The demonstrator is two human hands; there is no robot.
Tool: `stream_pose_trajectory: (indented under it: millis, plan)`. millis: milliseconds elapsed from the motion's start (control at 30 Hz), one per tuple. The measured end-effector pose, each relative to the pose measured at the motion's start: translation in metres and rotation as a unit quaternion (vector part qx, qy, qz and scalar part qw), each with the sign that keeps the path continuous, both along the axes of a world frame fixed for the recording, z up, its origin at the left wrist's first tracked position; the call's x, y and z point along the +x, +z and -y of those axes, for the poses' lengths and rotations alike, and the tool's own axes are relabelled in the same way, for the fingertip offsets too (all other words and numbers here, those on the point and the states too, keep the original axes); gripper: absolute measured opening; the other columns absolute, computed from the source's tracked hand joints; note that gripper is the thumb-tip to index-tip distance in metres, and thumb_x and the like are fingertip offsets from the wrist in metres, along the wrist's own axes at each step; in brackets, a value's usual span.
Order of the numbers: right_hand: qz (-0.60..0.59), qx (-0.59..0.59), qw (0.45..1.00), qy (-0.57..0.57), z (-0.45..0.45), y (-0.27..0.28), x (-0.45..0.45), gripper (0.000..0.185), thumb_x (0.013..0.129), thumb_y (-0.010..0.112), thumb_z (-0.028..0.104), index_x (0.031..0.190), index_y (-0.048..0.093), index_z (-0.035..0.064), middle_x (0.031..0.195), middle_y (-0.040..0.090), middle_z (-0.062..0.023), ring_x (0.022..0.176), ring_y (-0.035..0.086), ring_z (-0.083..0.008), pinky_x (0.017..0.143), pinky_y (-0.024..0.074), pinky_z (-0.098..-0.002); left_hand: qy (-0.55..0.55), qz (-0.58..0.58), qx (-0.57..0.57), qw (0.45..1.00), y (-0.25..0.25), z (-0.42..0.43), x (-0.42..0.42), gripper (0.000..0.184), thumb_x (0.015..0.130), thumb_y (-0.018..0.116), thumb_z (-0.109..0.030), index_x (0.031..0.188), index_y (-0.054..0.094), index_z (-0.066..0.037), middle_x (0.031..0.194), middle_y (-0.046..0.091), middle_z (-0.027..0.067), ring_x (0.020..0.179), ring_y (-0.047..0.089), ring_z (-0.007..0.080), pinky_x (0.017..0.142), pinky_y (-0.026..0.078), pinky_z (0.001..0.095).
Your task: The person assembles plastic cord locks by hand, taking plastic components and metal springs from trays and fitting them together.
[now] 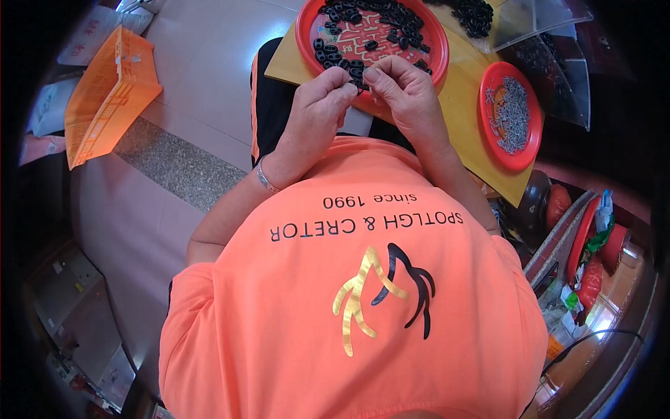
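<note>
where left hand point(318, 108) faces right hand point(407, 98), black piece point(359, 87) pinched between.

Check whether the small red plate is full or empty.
The small red plate is partly full: silver pieces lie heaped across its middle, and bare red shows around them.

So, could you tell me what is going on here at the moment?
A seated person in an orange shirt has the left hand and right hand together, fingertips pinching what looks like a small dark piece, mostly hidden. They are at the near edge of a red tray with many black pieces in it. To the right, a smaller red dish of thin silvery bits sits on a yellow board.
</note>
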State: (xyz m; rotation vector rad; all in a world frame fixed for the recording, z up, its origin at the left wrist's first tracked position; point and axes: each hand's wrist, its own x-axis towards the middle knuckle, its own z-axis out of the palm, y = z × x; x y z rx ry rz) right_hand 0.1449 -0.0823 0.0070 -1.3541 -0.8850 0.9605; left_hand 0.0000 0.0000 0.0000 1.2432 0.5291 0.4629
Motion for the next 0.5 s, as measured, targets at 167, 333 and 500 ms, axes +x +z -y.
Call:
stream_pose_trajectory:
  millis: [167, 333, 500]
  plan:
    - [-0.053, -0.007, 0.999, 0.001, 0.0014, 0.0035, -0.0071, 0.014, 0.090, 0.061, 0.012, 0.084, 0.060, 0.0002, 0.075, 0.056, 0.0028, 0.072, 0.052, -0.0026, 0.065, 0.0495, -0.0187, 0.000, -0.001, -0.007, 1.000, 0.0017, 0.0023, -0.0019, 0.014, 0.091, 0.050, -0.019, 0.086, 0.051, -0.006, 0.065, 0.039, -0.0051, 0.058, 0.033, 0.0042, 0.051, 0.028, 0.0189]
    - [0.019, 0.005, 1.000, -0.009, 0.0015, 0.0007, -0.0044, 0.014, 0.090, 0.062, 0.013, 0.083, 0.060, 0.0006, 0.074, 0.056, 0.0029, 0.070, 0.050, -0.0026, 0.063, 0.0469, -0.0185, 0.001, -0.005, 0.007, 1.000, 0.0020, 0.0022, -0.0019, 0.015, 0.091, 0.051, -0.019, 0.085, 0.052, -0.006, 0.064, 0.039, -0.0051, 0.058, 0.034, 0.0042, 0.051, 0.028, 0.0189]
    - [0.035, 0.004, 0.999, -0.015, 0.0018, -0.0009, -0.0019, 0.014, 0.090, 0.062, 0.012, 0.083, 0.060, 0.0008, 0.072, 0.055, 0.0037, 0.068, 0.047, -0.0023, 0.059, 0.0436, -0.0189, -0.001, -0.007, 0.010, 1.000, 0.0006, 0.0015, -0.0006, 0.015, 0.091, 0.051, -0.019, 0.085, 0.052, -0.006, 0.064, 0.040, -0.0048, 0.058, 0.035, 0.0042, 0.051, 0.028, 0.0189]
